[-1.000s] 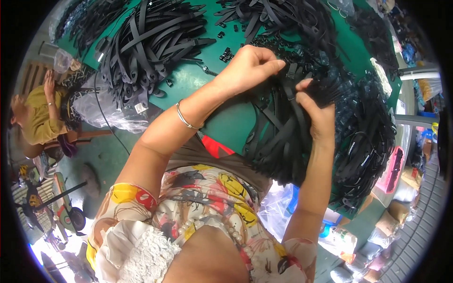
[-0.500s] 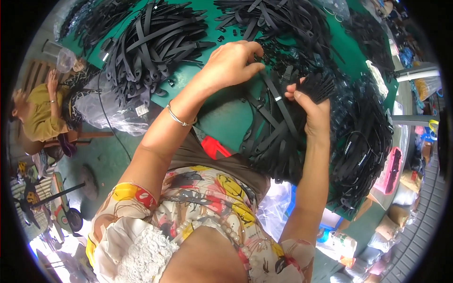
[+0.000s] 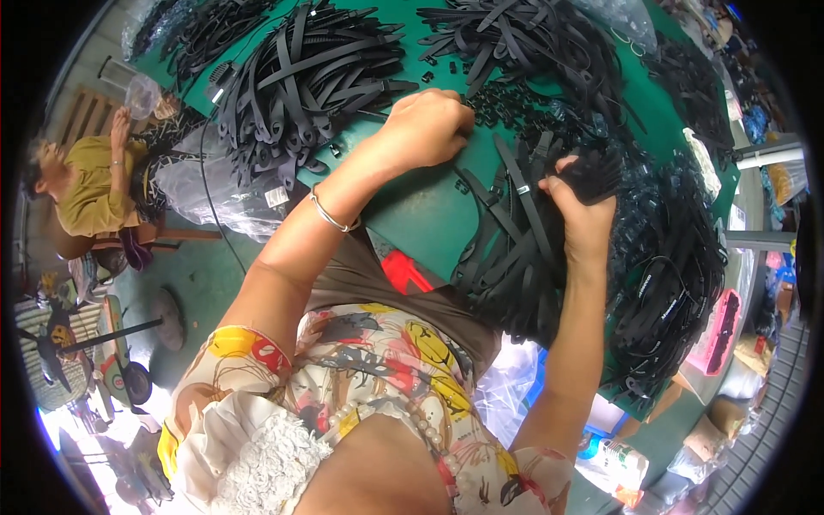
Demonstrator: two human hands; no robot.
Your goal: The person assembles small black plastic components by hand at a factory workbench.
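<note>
My left hand is closed, its fingers curled at the near left edge of a heap of small black buckle-like pieces. The fingertips are turned away, so I cannot make out what they hold. In my right hand is a fanned bundle of black straps, gripped between thumb and fingers. Loose black straps lie between my hands and spread toward the table's near edge. One has a small white mark.
Large piles of black straps cover the far left, far middle and right of the green table. Clear plastic hangs at the left edge. Another person sits beyond it. A pink tray stands at right.
The view has shifted, moving the table rightward in the picture. My left hand has drawn back slightly from the small black pieces, its fingers now more curled. My right hand keeps its bundle.
</note>
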